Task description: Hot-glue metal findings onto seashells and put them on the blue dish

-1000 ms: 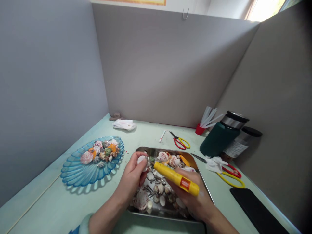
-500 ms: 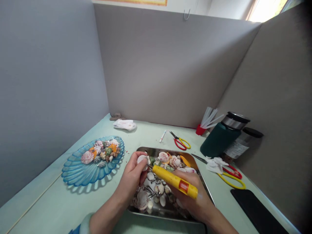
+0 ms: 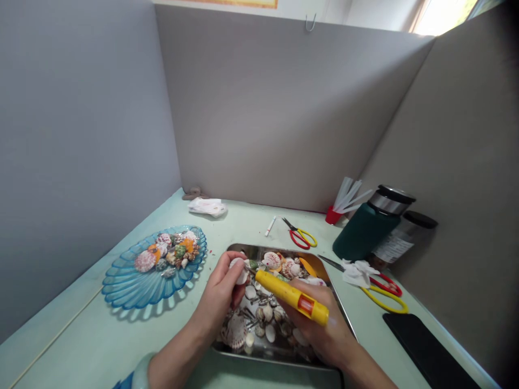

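My left hand (image 3: 221, 294) pinches a small white shell (image 3: 239, 268) above the near left part of a metal tray (image 3: 343, 314). My right hand (image 3: 324, 327) grips a yellow glue gun (image 3: 291, 296) with an orange switch, its metal tip touching the white shell. The tray holds several loose shells (image 3: 265, 316) of mixed colours. To the left lies a blue scalloped glass plate (image 3: 133, 283) with a cluster of shells (image 3: 170, 251) at its far end.
Red and yellow scissors (image 3: 299, 235) and a small white tube (image 3: 270, 226) lie behind the tray. A second pair of scissors (image 3: 383, 292), crumpled tissue (image 3: 357, 273), a dark green flask (image 3: 367, 226), a jar (image 3: 399, 237) and a black phone (image 3: 425, 351) are on the right. Grey partitions wall the desk.
The glue gun's tip has shifted slightly against the white shell; my left fingers have turned the shell a little. Both hands stay over the tray.
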`<state>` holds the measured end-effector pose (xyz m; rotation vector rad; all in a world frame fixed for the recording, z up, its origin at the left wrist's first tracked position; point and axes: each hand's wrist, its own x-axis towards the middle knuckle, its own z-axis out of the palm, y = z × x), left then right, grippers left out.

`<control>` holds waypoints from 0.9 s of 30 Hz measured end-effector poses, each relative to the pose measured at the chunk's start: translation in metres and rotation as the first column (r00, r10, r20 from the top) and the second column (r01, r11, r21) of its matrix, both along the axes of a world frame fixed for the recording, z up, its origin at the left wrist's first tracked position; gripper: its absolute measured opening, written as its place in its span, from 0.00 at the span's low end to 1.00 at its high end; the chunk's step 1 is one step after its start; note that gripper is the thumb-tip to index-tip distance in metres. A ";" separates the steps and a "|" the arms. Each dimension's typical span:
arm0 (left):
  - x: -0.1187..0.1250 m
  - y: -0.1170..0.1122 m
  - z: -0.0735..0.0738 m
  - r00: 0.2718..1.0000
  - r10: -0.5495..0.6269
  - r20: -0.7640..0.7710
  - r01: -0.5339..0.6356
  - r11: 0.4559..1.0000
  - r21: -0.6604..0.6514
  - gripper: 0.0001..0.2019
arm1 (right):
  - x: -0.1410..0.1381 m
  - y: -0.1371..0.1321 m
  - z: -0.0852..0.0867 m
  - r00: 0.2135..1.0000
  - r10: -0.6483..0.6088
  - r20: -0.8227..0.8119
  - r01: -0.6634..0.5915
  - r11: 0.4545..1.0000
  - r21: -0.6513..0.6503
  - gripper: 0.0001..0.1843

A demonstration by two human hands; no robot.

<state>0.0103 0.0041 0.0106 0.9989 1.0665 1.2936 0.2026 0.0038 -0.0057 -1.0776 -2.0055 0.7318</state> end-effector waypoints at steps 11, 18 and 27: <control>-0.002 0.001 -0.002 0.998 -0.020 -0.054 0.019 1.000 -0.023 0.11 | -0.001 0.000 0.000 1.000 -0.016 0.016 0.015 1.000 0.016 0.10; 0.000 -0.001 0.001 0.997 -0.033 -0.071 0.032 0.999 -0.017 0.11 | -0.002 0.000 0.006 0.999 -0.021 0.024 0.020 1.000 0.012 0.12; -0.002 -0.002 0.001 0.989 -0.119 -0.087 0.120 0.993 0.007 0.16 | 0.001 0.003 0.002 0.991 -0.045 -0.128 0.035 0.996 -0.076 0.09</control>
